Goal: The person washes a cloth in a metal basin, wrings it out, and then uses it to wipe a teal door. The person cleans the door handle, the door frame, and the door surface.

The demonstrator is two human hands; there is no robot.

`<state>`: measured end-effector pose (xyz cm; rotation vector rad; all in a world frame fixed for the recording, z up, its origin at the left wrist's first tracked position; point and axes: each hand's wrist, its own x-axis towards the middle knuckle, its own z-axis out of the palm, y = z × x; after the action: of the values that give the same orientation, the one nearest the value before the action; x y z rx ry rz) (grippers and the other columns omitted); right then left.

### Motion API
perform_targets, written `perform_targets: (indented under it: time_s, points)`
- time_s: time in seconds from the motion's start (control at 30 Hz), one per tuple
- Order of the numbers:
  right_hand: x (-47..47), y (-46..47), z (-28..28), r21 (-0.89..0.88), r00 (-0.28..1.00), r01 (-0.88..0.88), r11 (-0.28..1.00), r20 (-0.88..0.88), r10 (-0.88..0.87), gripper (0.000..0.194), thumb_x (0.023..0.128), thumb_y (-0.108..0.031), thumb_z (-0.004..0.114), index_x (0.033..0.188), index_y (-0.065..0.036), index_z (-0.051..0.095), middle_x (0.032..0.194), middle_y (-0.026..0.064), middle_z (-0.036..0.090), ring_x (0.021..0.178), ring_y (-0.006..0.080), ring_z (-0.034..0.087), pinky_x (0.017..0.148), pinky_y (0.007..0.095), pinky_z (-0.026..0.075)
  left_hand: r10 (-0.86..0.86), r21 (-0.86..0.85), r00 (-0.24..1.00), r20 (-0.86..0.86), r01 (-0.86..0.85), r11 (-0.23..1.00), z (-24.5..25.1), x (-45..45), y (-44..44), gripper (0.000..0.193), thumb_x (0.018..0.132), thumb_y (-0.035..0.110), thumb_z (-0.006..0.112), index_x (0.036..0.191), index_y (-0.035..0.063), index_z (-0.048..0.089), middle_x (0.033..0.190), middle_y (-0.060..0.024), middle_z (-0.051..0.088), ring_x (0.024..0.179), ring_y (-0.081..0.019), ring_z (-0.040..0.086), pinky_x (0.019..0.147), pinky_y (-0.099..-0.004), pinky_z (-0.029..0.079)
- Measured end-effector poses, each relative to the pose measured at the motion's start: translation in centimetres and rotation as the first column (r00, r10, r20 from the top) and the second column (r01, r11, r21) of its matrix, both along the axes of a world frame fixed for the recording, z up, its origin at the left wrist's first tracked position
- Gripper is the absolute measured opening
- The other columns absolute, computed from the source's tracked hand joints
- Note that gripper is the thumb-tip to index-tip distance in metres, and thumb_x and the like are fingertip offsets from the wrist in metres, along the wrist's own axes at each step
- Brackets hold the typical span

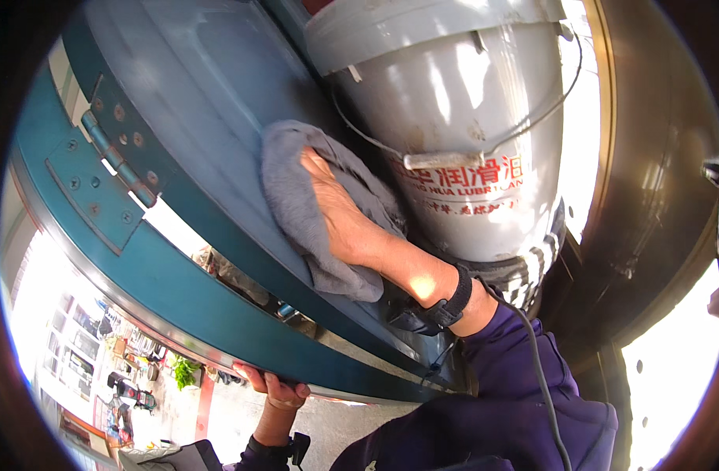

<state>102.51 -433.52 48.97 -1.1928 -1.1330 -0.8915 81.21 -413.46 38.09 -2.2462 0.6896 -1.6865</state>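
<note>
My right hand (336, 218) presses a grey cloth (288, 188) against a blue-painted sheet-metal panel (218, 118). Folds of the cloth bunch around the fingers and hide their tips. Lower down, my left hand (274, 388) has its fingers curled over the edge of a teal metal frame (206, 282). A butt hinge (121, 159) joins this frame to the panel side, its leaves fastened with several screws. A narrow gap runs along between the two parts.
Close beside the right forearm stands a lidded grey plastic lubricant bucket (453, 118) with a wire handle (444, 160). A dark, shiny curved surface (647, 147) rises at the right. Below left, a paved yard holds a green plant (184, 371) and assorted items. A cable (536, 365) trails along my right sleeve.
</note>
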Motion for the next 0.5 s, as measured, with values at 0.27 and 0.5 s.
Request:
perform_targets:
  time_s: [0.27, 0.5]
  points:
    - [-3.9, -3.4, -1.7, -0.09, 0.989, -0.142, 0.986, 0.035, 0.145, 0.053, 0.083, -0.012, 0.04, 0.131, 0.009, 0.028, 0.135, 0.0283, 0.028, 0.126, 0.0424, 0.026, 0.106, 0.043, 0.019, -0.067, -0.02, 0.997, 0.032, 0.067, 0.998, -0.6, 0.5, 0.3, 0.057, 0.091, 0.043, 0.026, 0.131, 0.0033, 0.021, 0.139, -0.032, 0.01, 0.131, -0.0463, 0.008, 0.103, -0.0604, 0.01]
    - [-0.7, -1.2, 9.1, 0.098, 0.937, -0.118, 0.988, 0.34, 0.078, 0.049, 0.082, -0.002, 0.035, 0.129, 0.008, 0.031, 0.13, 0.0288, 0.035, 0.122, 0.0421, 0.033, 0.104, 0.0405, 0.025, -0.079, -0.032, 0.997, 0.005, 0.079, 0.996, -0.8, 0.5, 0.5, 0.056, 0.091, 0.044, 0.028, 0.131, 0.0045, 0.022, 0.137, -0.0349, 0.011, 0.129, -0.0514, 0.009, 0.102, -0.0625, 0.01]
